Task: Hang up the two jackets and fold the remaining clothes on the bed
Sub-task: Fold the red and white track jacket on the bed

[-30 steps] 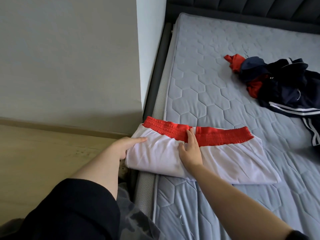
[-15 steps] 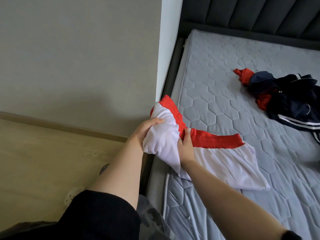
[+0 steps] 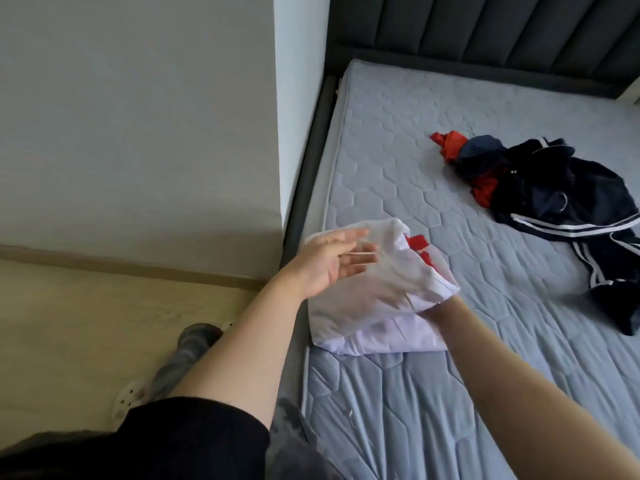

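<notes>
Near bed edge: white cloth shorts with red waistband (image 3: 377, 292) now folded over.
Left hand (image 3: 329, 261) released, fingers spread; right hand (image 3: 437, 308) hidden, grip unclear; dark striped jackets (image 3: 561, 199) remain unhung.

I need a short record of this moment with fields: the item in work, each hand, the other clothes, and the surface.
item in work: white shorts with red waistband, folded over, at the near left edge of the mattress
left hand: left hand open, fingers straight, blurred, over the shorts
right hand: right hand mostly hidden under a fold of the shorts; grip cannot be told
other clothes: dark navy and red pile with white stripes, unfolded, to the far right
surface: grey quilted mattress, bare, dark padded headboard behind
</notes>
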